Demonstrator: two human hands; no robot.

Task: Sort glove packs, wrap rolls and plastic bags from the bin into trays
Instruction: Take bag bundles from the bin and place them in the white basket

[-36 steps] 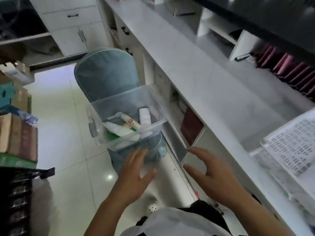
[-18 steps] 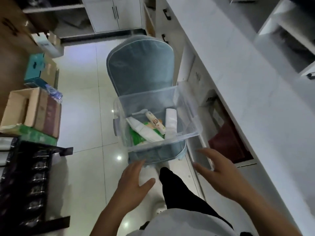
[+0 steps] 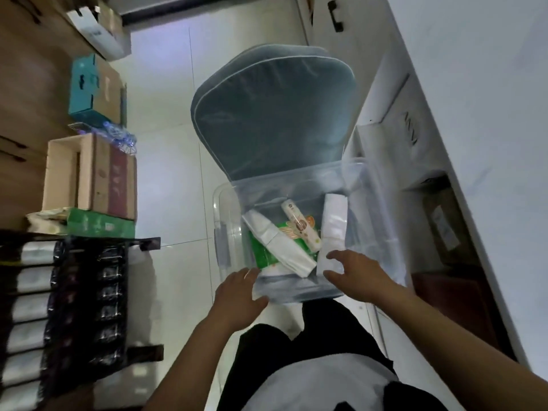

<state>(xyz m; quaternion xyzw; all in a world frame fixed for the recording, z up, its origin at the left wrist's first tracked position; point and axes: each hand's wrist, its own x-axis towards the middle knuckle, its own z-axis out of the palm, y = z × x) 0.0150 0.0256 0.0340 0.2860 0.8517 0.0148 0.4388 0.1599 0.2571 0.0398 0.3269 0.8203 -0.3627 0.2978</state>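
Note:
A clear plastic bin [image 3: 376, 209] rests on the seat of a grey-blue padded chair [image 3: 272, 111]. Inside lie a white wrap roll [image 3: 278, 244], a printed roll with orange marks [image 3: 301, 223], a white pack [image 3: 335, 223] along the right side and a green pack [image 3: 262, 256] underneath. My left hand [image 3: 237, 298] is at the bin's near left corner, fingers spread, touching the near wall. My right hand [image 3: 358, 277] reaches over the near rim, fingers apart, just short of the white pack. Neither hand holds anything.
A white counter [image 3: 474, 84] with cupboards and drawers runs along the right. On the left stand stacked cardboard boxes [image 3: 89, 173], a teal box [image 3: 83, 87] and a dark rack [image 3: 71, 307] of packaged goods. White tiled floor [image 3: 166, 188] lies between them.
Both hands have moved forward to the bin: the left now touches its near corner and the right is over the rim. The view has tilted down and closer to the bin.

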